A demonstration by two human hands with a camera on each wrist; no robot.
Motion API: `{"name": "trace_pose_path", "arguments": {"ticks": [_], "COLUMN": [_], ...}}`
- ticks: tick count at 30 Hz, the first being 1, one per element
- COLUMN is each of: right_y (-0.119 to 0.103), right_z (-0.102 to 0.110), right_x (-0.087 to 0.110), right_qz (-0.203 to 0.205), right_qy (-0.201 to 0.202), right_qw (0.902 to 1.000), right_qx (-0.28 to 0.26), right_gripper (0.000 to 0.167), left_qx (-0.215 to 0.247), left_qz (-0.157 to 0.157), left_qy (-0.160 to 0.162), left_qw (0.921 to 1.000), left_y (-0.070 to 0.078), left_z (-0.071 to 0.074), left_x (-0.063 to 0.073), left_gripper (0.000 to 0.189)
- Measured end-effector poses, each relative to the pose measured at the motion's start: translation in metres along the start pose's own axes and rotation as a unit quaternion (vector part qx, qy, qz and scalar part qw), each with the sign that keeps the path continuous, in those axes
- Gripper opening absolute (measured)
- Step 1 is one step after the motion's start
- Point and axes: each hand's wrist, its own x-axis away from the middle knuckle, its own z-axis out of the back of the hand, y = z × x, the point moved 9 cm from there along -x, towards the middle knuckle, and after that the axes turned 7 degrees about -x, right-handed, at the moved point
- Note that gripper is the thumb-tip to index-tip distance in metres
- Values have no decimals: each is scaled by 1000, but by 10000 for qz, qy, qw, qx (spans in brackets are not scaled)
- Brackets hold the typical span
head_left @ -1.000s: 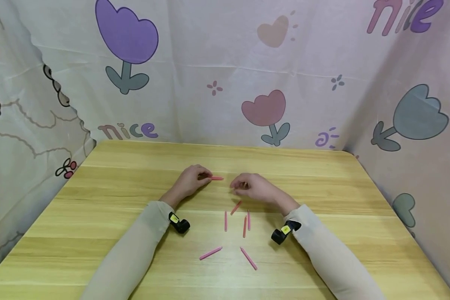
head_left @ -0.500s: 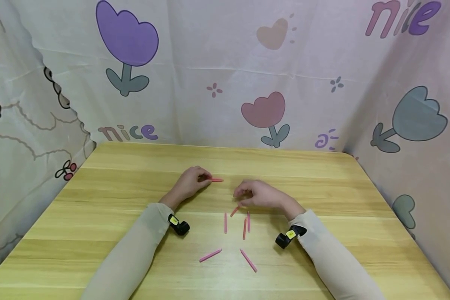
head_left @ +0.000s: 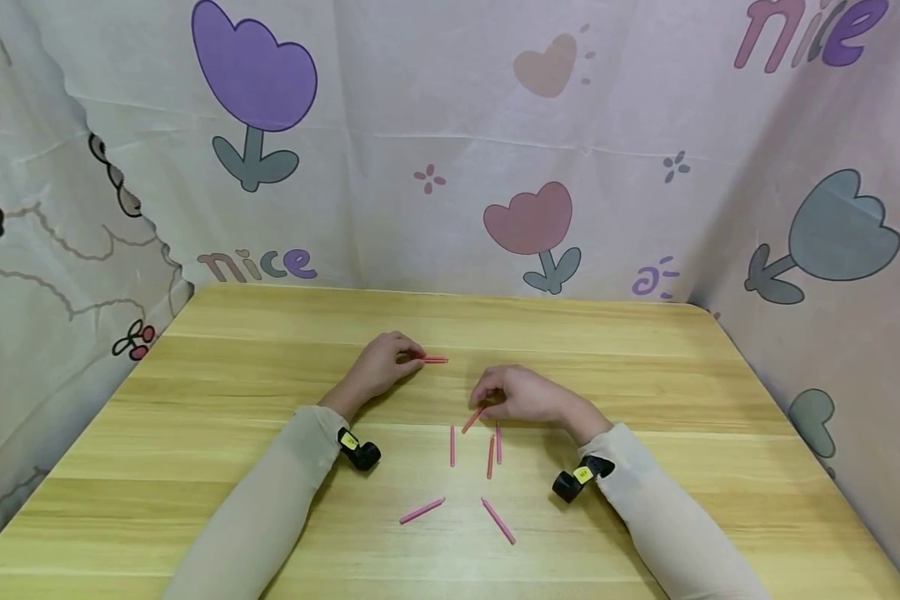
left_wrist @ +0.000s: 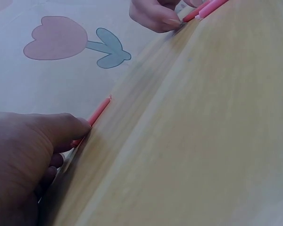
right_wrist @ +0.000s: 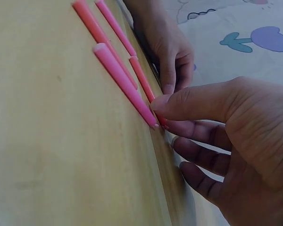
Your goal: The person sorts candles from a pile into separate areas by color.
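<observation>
Near the table's back, my left hand (head_left: 378,364) pinches a slim red candle (head_left: 437,360) between thumb and fingers, close to the wood. A second red piece seems to lie along it, but the fingers hide most of that. My right hand (head_left: 521,392) has its thumb and index finger on the end of another red candle (head_left: 472,420), which lies slanted on the table; the right wrist view shows this pinch, the other fingers loosely curled. Just in front of it are a pink candle (head_left: 452,446), a red candle (head_left: 491,457) and another pink candle (head_left: 498,443).
Closer to me, two more pink candles lie slanted, one on the left (head_left: 422,511) and one on the right (head_left: 498,521). The wooden table (head_left: 195,467) meets a printed cloth backdrop (head_left: 390,217) at the back and sides.
My right hand has come down and toward me, from above the table's middle to the slanted red candle, and now pinches its end. The left hand stays in place with its candle.
</observation>
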Motion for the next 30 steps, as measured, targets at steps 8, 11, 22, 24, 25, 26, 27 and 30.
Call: {"name": "trace_pose_path", "arguments": {"ticks": [8,11,22,24,25,26,27,30], "right_y": [-8,-12,-21,-25,-26,-28,-28,-28], "right_z": [-2,-4,-7,-7,-7,-7,-7,-7], "right_x": [2,2,4,5,5,5,5,5], "right_qz": [133,288,555,637,682,725,755,740], "right_qy": [6,-13,-82,-79,-69,-48,-25,46], "right_qw": [9991,9982,9903,9869,9852,9838,9828,9816], "right_qx": [401,523,1274,1478,1569,1637,1685,1759], "right_gripper": [14,13,12,11,12,12,12,11], "left_qx": [-21,-34,-102,-80,-80,-60,-58,-39], "left_qz": [-4,11,-22,-30,-61,-57,-68,-103], "left_qy": [8,19,84,91,110,110,110,114], "left_qw": [10000,10000,9999,9999,9999,9999,9999,9999], "left_y": [2,2,1,1,1,1,1,0], "left_z": [-1,-1,0,0,0,0,0,-1], "left_x": [-1,-1,0,0,0,0,0,0], "left_gripper": [16,15,14,14,13,13,13,14]}}
